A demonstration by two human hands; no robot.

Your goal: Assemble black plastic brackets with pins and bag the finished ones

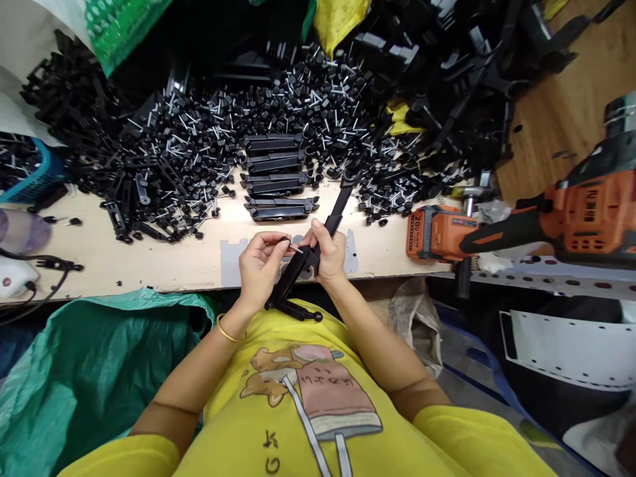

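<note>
My left hand (262, 265) pinches a black-headed thumb screw (295, 248), its silver shank pointing at the joint of a black folding bracket (292, 270). Whether the tip has entered a hole is too small to tell. Wrapped round that bracket near its joint is my right hand (328, 252). One bracket arm slants up and away past the right hand; the lower parts hang over the table edge near my shirt. Beyond the hands lie several folded black brackets (281, 209) in a stacked row. Loose black-headed screws (318, 99) with silver shanks are heaped behind them.
An orange cordless drill (591, 212) lies at the right, its battery (432, 233) on the table (149, 265). Small black plastic parts (119, 179) pile up at the left, near a blue basket (47, 173). A green sack (99, 358) hangs below the front edge. A white power strip (17, 278) sits far left.
</note>
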